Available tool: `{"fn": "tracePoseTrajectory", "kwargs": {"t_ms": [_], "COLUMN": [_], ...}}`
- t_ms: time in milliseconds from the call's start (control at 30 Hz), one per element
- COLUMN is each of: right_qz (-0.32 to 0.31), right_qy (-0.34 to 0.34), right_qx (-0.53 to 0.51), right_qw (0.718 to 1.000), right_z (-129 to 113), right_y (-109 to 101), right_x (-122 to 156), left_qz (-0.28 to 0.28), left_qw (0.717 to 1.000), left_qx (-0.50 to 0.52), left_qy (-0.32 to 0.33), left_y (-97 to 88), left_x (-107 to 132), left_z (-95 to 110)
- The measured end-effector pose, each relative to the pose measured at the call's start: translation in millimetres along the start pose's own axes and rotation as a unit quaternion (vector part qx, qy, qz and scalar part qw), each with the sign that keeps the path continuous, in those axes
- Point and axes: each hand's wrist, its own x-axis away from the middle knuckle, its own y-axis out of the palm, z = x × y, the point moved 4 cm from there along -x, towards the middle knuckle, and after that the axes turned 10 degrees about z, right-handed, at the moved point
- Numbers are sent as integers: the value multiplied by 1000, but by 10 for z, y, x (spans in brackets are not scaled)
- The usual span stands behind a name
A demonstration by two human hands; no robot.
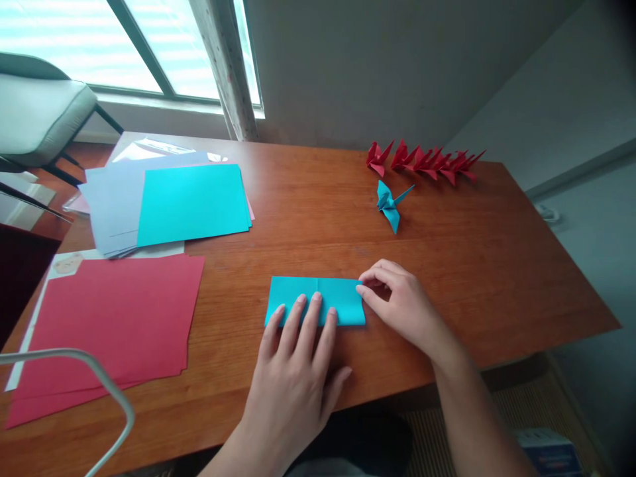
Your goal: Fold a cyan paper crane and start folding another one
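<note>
- A folded blue paper point(320, 286) is placed flat near the front edge of the wooden table point(298, 228), between the two hands; it is seen as a long rectangle, marked by a short upright crease near the middle of its far edge.
- The paper is covered along its near side by the left hand point(295, 384), which is laid palm down; nothing is gripped by it, its fingers being spread wide and rested on the sheet, with the thumb held out to the side.
- The paper's far right corner is held by the right hand point(400, 298) in a narrow pinch between thumb and index finger, the other fingers being curled.
- Beyond the right hand, a blue paper crane point(388, 205) is stood on the table, its wings spread.
- Behind it, red paper cranes point(422, 160) are lined up near the far edge; they are crowded together, so their number cannot be told.
- At the left, blue sheets point(196, 204) are stacked upon pale sheets point(112, 205).
- Nearer, red sheets point(109, 318) are piled, their near left part crossed in view by a white cable point(119, 397).
</note>
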Motion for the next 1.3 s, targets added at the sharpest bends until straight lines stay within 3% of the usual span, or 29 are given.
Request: {"fn": "tracePoseTrajectory", "kwargs": {"t_ms": [600,933,1100,1200,1300], "right_qz": [62,68,77,103,103], "right_qy": [2,-1,6,-20,-88], "right_qx": [0,12,15,51,83], "right_qw": [998,998,997,993,987], "right_z": [-3,1,26,5,-98], "right_y": [50,64,73,72,102], "right_x": [71,71,87,120,178], "left_qz": [-2,-5,-6,-15,-16], "left_qw": [1000,999,1000,999,1000], "left_qx": [2,-29,-22,-23,-18], "left_qy": [-4,32,20,23,14], "left_y": [10,-40,-34,-24,-23], "left_x": [-12,-54,-43,-41,-41], "left_z": [5,6,2,8,10]}}
